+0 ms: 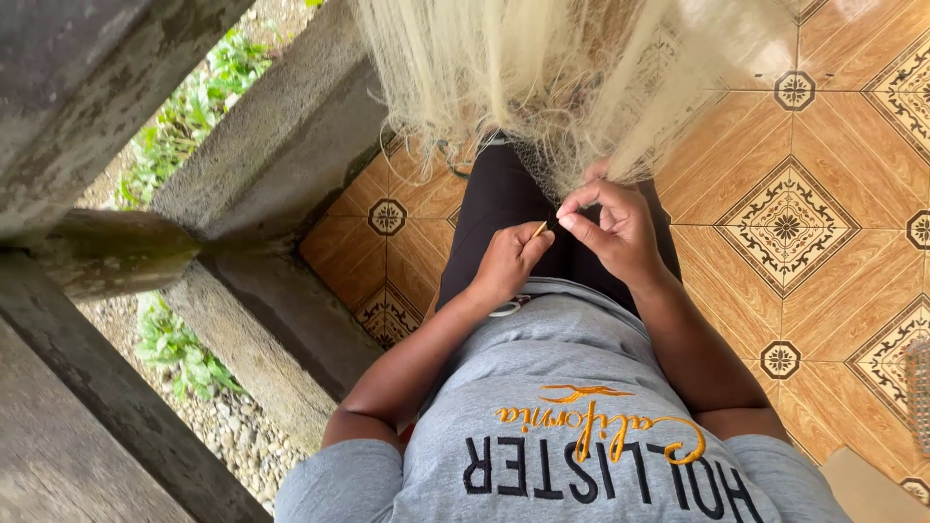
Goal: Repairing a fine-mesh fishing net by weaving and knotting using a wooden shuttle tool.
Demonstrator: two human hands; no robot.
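Note:
A pale, fine-meshed net (542,77) hangs down from above onto my lap. My left hand (509,260) is closed around a small yellowish netting needle (540,230), whose tip points toward the net's lower edge. My right hand (612,228) pinches the net's bottom edge between thumb and forefinger, just right of the needle tip. Both hands sit close together over my dark trousers (494,213). A small pair of scissors (506,309) with pale handles lies on my lap below the left hand.
Grey concrete railing posts (281,145) stand to the left, with gravel and green plants (184,116) beyond. The floor is orange patterned tile (790,228). A cardboard corner (862,484) shows at the bottom right.

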